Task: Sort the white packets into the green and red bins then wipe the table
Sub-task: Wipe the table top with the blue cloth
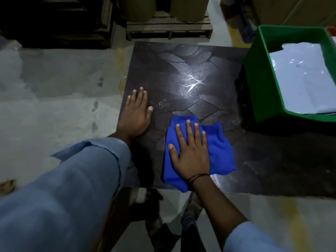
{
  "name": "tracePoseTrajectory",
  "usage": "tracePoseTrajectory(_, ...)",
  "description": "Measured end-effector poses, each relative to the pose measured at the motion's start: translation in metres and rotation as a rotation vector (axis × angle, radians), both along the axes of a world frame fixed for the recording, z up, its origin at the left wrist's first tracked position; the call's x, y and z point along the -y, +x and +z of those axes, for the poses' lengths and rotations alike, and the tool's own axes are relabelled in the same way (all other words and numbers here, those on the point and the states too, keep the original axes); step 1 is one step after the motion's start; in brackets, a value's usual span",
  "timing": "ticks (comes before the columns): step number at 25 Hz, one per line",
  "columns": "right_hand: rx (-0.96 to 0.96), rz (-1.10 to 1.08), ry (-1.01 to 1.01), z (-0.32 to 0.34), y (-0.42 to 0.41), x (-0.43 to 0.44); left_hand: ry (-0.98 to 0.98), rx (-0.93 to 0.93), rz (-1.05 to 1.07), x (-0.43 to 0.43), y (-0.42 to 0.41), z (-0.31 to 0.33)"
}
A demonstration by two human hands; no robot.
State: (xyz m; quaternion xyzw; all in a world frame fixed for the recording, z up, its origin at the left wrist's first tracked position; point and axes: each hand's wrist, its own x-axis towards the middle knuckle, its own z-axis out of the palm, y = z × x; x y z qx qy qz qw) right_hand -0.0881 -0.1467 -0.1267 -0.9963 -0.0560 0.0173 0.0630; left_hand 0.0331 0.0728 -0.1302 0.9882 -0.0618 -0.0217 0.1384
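Green bin (pixel 263 84) cut off right, white packets (pixel 301 79) inside. Right grip (pixel 190 151) flat on crumpled blue cloth (pixel 221 151); left grip (pixel 136 113) flat, desk (pixel 200 70) left edge.

Expect dim light in your view. A bright glare patch from above marks the dark table (pixel 195 82). The green bin (pixel 261 84) shows blur. Your frame edges bend, and the wooden pallet (pixel 169 27) lies in shadow.
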Motion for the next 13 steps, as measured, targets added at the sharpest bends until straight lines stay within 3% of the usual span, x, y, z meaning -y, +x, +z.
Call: tracePoseTrajectory(13, 0.007, 0.001, 0.024, -0.012, 0.248, -0.04, 0.01, 0.107, 0.048, -0.001, 0.008, -0.013)
